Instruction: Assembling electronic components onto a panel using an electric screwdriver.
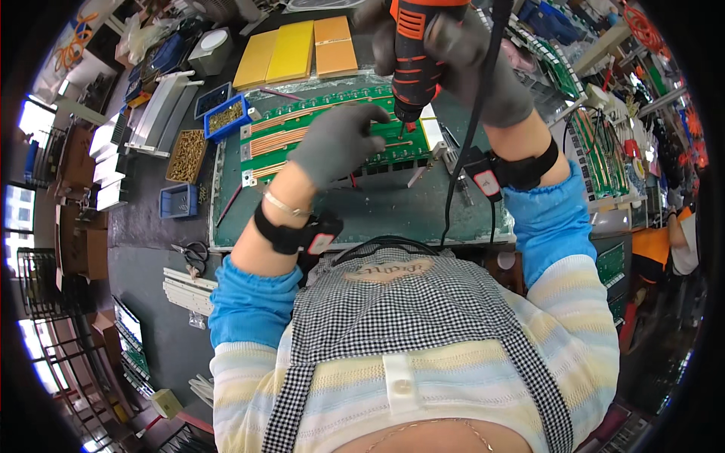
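A long green circuit board with copper-coloured strips lies across the upper middle of the frame, on a dark green work mat. Above its right part, the right hand in a grey fabric glove holds an orange and black power drill near the top edge of the frame. Its fingers are wrapped around the body, showing on both sides of the tool; whether one presses a trigger I cannot tell. The drill's nose points down the frame, its thin bit over the right end of the board.

The left hand, also in a grey fabric glove, is over the middle of the board and hides part of the strips. Its thumb and forefinger reach rightward, moderately parted, with green board visible in the gap between them. The drill's tip lies just to the right of these fingertips, apart from them. Whether the glove touches the board I cannot tell.

A thin black cable runs down in front of the right hand. Left of the board, toward the upper left, sits a blue plastic bin of small brass-coloured parts.
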`<state>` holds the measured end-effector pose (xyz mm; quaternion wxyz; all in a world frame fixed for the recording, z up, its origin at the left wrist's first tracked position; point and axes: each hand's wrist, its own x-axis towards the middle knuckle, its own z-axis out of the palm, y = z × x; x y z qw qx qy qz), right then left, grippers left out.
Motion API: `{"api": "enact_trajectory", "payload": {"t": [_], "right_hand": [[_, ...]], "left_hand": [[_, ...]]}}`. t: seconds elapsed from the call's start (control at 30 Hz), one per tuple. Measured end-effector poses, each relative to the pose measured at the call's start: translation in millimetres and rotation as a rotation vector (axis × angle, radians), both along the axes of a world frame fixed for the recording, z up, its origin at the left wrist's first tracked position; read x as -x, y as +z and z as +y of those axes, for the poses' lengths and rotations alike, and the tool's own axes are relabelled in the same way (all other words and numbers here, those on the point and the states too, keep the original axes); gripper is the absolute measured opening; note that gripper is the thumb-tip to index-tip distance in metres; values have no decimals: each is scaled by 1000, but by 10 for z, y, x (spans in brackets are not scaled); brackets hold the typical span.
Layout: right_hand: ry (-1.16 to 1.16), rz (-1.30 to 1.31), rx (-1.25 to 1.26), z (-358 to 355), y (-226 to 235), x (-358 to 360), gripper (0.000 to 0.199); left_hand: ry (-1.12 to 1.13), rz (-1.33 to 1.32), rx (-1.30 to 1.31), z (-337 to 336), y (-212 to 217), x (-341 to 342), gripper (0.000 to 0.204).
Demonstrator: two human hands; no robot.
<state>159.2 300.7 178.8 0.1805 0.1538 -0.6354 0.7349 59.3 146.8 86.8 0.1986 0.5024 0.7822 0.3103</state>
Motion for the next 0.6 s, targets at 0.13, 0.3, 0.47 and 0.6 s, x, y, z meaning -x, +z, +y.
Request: {"api": "enact_trajectory", "payload": {"t": [0.13, 0.3, 0.47, 0.6], "right_hand": [[219, 112, 185, 112, 136, 40, 66], [304, 49, 222, 234, 115, -23, 66], [277, 97, 22, 179, 167, 34, 54], [-38, 227, -271, 111, 159, 104, 48]], "left_hand": [[-91, 72, 215, 329, -32, -71, 35], [-80, -3, 210, 347, -72, -39, 32], [-76, 37, 260, 373, -139, -33, 29], [-107, 90, 187, 383, -220, -6, 28]]}}
